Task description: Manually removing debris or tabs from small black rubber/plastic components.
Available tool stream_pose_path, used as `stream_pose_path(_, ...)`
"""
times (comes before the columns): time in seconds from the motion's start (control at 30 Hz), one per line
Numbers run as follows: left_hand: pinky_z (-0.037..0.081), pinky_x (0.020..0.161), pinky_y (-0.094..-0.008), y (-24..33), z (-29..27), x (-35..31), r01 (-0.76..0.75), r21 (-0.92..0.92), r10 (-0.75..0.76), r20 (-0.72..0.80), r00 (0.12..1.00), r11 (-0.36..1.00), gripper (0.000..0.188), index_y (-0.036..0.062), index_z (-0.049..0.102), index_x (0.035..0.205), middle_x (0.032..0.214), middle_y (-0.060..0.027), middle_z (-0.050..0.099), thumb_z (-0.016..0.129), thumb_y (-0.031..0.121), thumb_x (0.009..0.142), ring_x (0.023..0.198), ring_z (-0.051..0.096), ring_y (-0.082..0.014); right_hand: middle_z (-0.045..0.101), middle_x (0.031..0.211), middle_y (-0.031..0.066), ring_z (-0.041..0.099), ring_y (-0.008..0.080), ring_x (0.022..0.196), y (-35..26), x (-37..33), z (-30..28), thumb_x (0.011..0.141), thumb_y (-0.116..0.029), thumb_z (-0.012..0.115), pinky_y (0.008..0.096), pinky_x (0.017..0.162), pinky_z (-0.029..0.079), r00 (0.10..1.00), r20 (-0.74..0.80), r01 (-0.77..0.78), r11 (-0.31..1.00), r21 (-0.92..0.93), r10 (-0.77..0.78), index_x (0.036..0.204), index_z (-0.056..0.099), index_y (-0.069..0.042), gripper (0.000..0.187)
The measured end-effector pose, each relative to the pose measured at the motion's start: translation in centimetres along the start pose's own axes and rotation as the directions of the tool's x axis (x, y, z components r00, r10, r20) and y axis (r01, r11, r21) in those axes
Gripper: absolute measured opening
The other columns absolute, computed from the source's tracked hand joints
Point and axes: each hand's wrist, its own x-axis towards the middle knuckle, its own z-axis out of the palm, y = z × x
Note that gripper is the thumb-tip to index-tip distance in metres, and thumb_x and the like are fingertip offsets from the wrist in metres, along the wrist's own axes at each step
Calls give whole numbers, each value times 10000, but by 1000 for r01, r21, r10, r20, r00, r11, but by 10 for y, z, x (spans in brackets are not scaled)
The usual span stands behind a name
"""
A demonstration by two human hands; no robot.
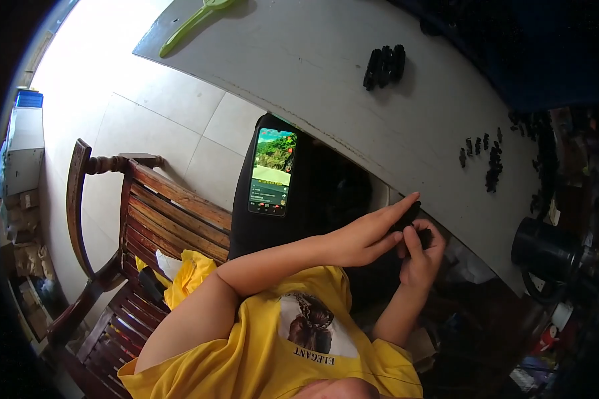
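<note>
Close to the table's near edge, my two hands meet. My left hand (373, 234) reaches in with its fingers straight and thumb against a small black piece (410, 214), whose kind I cannot make out. My right hand (422, 258) has its fingers curled around another dark piece (424, 234), partly hidden by them. Whether the two pieces are joined is not visible. On the grey table (313, 86) stands a cluster of long black ridged pieces (384, 67). Farther right lie several small black pieces (474, 145) in a row and a dark pile (494, 167).
A lit phone (271, 173) rests on my dark-clothed leg. A green plastic tool (190, 30) lies at the table's far left. By the right end stands a black mug-like vessel (544, 247). A wooden slatted chair (173, 199) is at my left, over a tiled floor (160, 126).
</note>
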Motion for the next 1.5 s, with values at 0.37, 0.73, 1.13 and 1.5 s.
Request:
stream_pose_path(0.37, 419, 867, -376, 15, -9, 3, 66, -64, -57, 145, 988, 996, 618, 63, 255, 1388, 1091, -203, 552, 504, 31, 823, 987, 556, -323, 548, 991, 57, 494, 84, 718, 15, 1, -12, 733, -51, 691, 189, 490, 364, 999, -52, 5, 998, 62, -1, 1132, 504, -29, 441)
stream_pose_path(0.73, 351, 933, -444, -15, -115, 142, 194, 965, 480, -255, 839, 174, 510, 79, 451, 1236, 1242, -194, 427, 592, 182, 757, 1153, 404, -346, 498, 750, 64, 465, 162, 580, -33, 68, -62, 818, -184, 519, 273, 543, 378, 995, 7, 93, 936, 340, -102, 1033, 501, -69, 244)
stream_pose_path(1.13, 259, 1025, -492, 3, -90, 120, -93, 993, 313, 66, 947, 72, 372, 85, 528, 1118, 1266, -126, 444, 581, 131, 753, 1254, 331, -269, 622, 741, 143, 607, 301, 699, -45, 134, -41, 734, -188, 668, 372, 613, 465, 901, -78, 19, 219, -976, -426, 841, 600, -14, 215)
stream_pose_path(1.5, 408, 799, -360, 5, -70, 115, -194, 980, 298, 196, 934, -36, 250, 67, 562, 944, 866, -51, 527, 553, 119, 700, 906, 515, -213, 529, 642, 49, 514, 127, 500, -36, 78, -21, 794, -56, 625, 251, 492, 415, 994, -2, 110, 985, -130, -111, 792, 557, 5, 91)
